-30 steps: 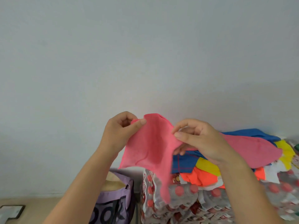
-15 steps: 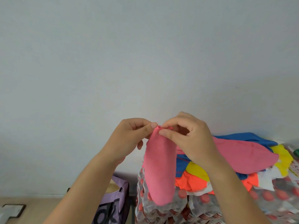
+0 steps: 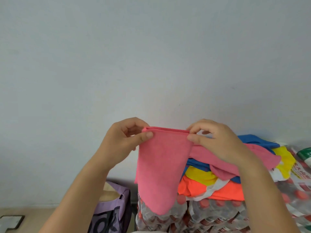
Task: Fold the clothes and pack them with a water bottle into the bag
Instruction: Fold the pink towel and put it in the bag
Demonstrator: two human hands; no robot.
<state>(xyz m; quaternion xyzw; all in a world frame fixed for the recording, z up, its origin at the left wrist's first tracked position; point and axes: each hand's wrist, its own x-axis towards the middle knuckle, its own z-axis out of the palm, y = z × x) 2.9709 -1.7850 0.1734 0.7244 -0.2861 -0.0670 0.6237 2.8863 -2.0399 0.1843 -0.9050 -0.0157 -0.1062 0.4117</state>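
I hold a pink cloth [image 3: 161,167] up in front of the wall, doubled over along its top edge, with the rest hanging down to a point. My left hand [image 3: 124,142] pinches its left top corner. My right hand [image 3: 217,140] pinches the right top corner. Behind my right hand lies a pile of clothes [image 3: 210,182]: pink, blue, yellow and orange pieces. A purple bag [image 3: 111,214] with black lettering stands open at the lower left, below my left forearm. No single water bottle stands apart.
The clothes pile rests on shrink-wrapped packs of red-capped bottles [image 3: 193,214] stacked against the pale wall. A green-and-white package [image 3: 305,154] sits at the far right. A dark-framed floor plate [image 3: 11,221] lies at the lower left on the beige floor.
My hands came together at the cloth's top, then moved apart, stretching the doubled top edge flat between them. The view has shifted slightly.
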